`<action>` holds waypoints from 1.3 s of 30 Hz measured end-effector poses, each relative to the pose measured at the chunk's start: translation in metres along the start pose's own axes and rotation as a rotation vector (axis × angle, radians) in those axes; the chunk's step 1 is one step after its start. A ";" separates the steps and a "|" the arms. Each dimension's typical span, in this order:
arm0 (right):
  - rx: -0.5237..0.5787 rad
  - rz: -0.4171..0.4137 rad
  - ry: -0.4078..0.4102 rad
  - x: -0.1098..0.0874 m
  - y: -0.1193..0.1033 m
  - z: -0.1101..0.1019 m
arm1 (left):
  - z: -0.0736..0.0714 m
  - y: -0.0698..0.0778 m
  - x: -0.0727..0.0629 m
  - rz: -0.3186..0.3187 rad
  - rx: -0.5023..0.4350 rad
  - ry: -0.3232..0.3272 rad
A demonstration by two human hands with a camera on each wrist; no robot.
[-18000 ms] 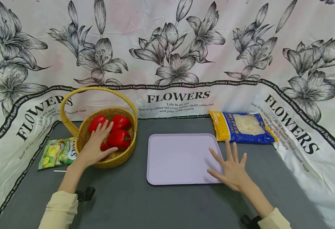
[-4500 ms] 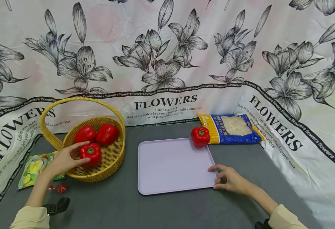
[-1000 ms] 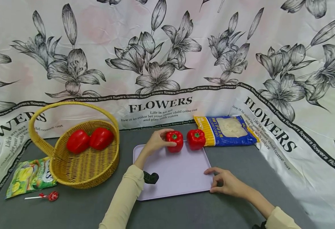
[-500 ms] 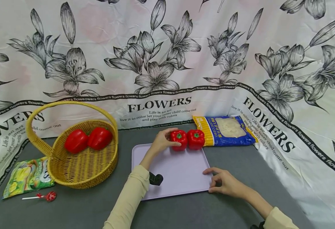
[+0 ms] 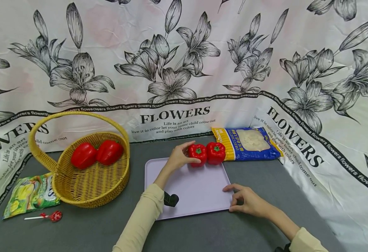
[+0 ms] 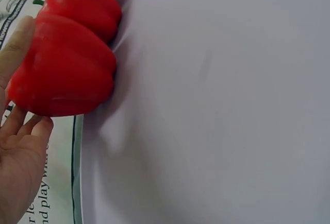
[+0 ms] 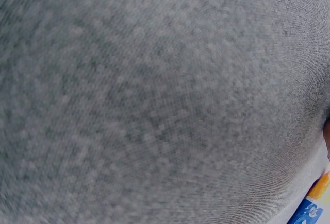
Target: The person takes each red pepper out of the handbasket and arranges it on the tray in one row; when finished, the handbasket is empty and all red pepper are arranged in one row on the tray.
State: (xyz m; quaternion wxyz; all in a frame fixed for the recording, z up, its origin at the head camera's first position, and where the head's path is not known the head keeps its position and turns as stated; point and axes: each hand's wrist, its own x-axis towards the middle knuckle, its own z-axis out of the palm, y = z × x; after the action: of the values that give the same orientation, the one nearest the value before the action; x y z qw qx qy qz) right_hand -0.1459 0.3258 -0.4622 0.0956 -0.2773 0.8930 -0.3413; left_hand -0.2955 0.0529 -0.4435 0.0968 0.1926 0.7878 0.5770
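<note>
In the head view, my left hand reaches over the lilac tray and holds a red bell pepper between thumb and fingers at the tray's far side. A second red bell pepper stands right against it, by the far right corner. The left wrist view shows my thumb over the held pepper's side and the fingers at its lower end. My right hand pinches the tray's right edge near the front corner. The right wrist view shows mostly grey tabletop.
Left of the tray stands a yellow wicker basket with a tall handle and two red bell peppers. Beside it lie a green-yellow packet and a red lollipop. A blue-yellow pasta bag lies at the back right.
My left hand carried this pepper from the basket to the tray, then moved it right against the other pepper. In the last half second it barely shifts. My right hand stays at the tray's edge.
</note>
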 end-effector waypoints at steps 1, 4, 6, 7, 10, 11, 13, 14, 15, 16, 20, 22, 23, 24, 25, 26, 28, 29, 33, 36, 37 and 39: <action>-0.001 -0.005 0.001 0.001 0.000 0.001 | -0.001 -0.001 -0.001 0.005 0.000 0.003; -0.002 -0.014 0.005 0.003 0.000 0.003 | -0.003 -0.003 -0.005 0.036 -0.009 0.018; -0.004 -0.017 0.001 0.004 0.001 0.005 | -0.005 -0.003 -0.011 0.064 -0.033 0.029; -0.006 -0.019 -0.001 0.004 0.001 0.006 | -0.007 -0.003 -0.015 0.074 -0.046 0.035; -0.006 -0.021 -0.008 0.005 0.002 0.009 | -0.014 0.000 -0.029 0.106 -0.111 0.047; -0.007 -0.025 -0.008 0.005 0.001 0.009 | -0.017 0.001 -0.035 0.117 -0.132 0.048; -0.009 -0.026 -0.004 0.006 0.001 0.010 | -0.027 0.003 -0.048 0.137 -0.168 0.058; -0.009 -0.026 -0.003 0.006 0.000 0.010 | -0.032 0.004 -0.054 0.148 -0.184 0.061; -0.010 -0.026 -0.002 0.007 0.000 0.010 | -0.039 0.006 -0.061 0.153 -0.201 0.067; -0.010 -0.025 -0.004 0.007 -0.001 0.010 | -0.045 0.007 -0.068 0.158 -0.209 0.073; -0.019 -0.036 -0.007 0.009 -0.001 0.010 | -0.077 0.011 -0.101 0.162 -0.213 0.099; -0.022 -0.040 -0.004 0.009 -0.002 0.010 | -0.094 0.012 -0.116 0.170 -0.201 0.120; -0.026 -0.042 -0.001 0.009 -0.002 0.010 | -0.103 0.011 -0.122 0.178 -0.201 0.136; -0.030 -0.046 0.005 0.008 -0.002 0.009 | -0.112 0.011 -0.128 0.186 -0.200 0.155; -0.037 -0.054 0.014 0.008 -0.002 0.009 | -0.122 0.011 -0.133 0.191 -0.190 0.179; -0.042 -0.060 0.021 0.008 -0.002 0.009 | -0.131 0.010 -0.137 0.195 -0.185 0.210; -0.054 -0.073 0.031 0.007 -0.002 0.008 | -0.148 0.008 -0.142 0.196 -0.192 0.286; -0.061 -0.081 0.037 0.006 -0.001 0.008 | -0.156 0.007 -0.143 0.193 -0.202 0.326; -0.071 -0.082 0.044 0.004 -0.001 0.005 | -0.181 0.001 -0.141 0.169 -0.212 0.470; -0.081 -0.078 0.047 0.004 -0.001 0.004 | -0.190 0.003 -0.138 0.133 -0.138 0.549; -0.085 -0.079 0.049 0.004 -0.001 0.004 | -0.191 0.004 -0.137 0.125 -0.109 0.570; -0.090 -0.083 0.050 0.004 -0.001 0.004 | -0.192 0.006 -0.135 0.106 -0.058 0.612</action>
State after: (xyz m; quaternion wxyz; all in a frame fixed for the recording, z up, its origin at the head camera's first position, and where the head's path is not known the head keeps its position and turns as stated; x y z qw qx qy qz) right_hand -0.1477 0.3204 -0.4645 0.0465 -0.3096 0.8972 -0.3114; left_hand -0.2436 -0.1691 -0.3867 -0.1697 0.0481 0.7523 0.6348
